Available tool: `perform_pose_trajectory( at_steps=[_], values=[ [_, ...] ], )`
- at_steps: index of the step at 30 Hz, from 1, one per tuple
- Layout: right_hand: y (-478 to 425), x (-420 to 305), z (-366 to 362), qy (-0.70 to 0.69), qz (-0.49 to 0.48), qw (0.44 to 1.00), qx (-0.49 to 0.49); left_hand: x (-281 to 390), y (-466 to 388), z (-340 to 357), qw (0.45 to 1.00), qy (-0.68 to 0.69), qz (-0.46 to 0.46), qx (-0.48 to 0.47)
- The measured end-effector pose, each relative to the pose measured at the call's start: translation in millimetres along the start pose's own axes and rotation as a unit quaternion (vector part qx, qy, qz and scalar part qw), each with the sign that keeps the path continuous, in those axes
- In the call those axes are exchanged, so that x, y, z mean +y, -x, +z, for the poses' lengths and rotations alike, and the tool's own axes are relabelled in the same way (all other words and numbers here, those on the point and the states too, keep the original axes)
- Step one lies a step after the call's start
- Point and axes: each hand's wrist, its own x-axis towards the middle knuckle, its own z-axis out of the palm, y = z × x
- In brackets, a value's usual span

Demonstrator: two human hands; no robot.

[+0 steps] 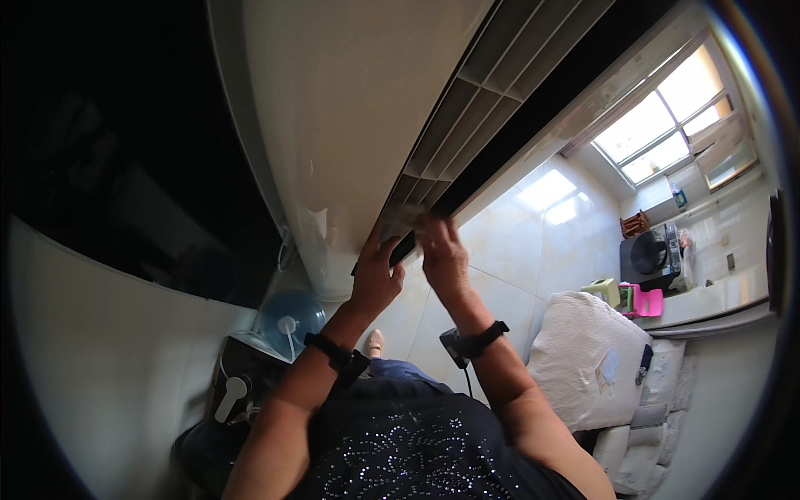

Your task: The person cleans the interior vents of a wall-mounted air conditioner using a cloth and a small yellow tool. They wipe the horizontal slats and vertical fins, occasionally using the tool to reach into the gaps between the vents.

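Note:
A tall, white floor-standing air conditioner (pixel 350 125) rises before me, with a grey louvred vent (pixel 462 119) framed in black. My left hand (pixel 377 275) is at the low end of the vent, its fingers bent at the frame's edge. Beside it, my right hand (pixel 442 253) reaches to the black border with bent fingers and is blurred. Something pale and blurred, perhaps a cloth, shows between the fingertips; which hand holds it I cannot tell. Both wrists wear black straps.
A blue water bottle (pixel 292 315) stands at lower left by a dark table (pixel 240 375). Left is a large black screen (pixel 112 156). On the right are a sofa with a white cover (pixel 587 362), a pink stool (pixel 647 301), a washing-machine-like black appliance (pixel 647 253) and a window (pixel 662 125).

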Motion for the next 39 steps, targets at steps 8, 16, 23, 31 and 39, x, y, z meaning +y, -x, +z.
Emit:
perform_pose_trajectory(
  at_steps=[8,16,23,31,39],
  values=[
    [-21,-22,-28,-0.001,-0.138,0.985,0.106,-1,7,0,1.000,0.006,0.018,0.017],
    [-1,-1,-7,0.041,-0.084,0.996,0.012,0,3,4,1.000,-0.009,0.015,0.012],
    [-11,8,-13,0.055,-0.091,0.994,0.031,0,3,5,1.000,-0.016,0.017,0.010],
    [-26,-29,-36,0.031,-0.108,0.988,0.110,-4,6,2,0.999,-0.010,0.032,0.014],
    [12,17,9,0.091,-0.030,0.994,-0.046,0,4,2,1.000,-0.006,0.004,-0.008]
  ],
)
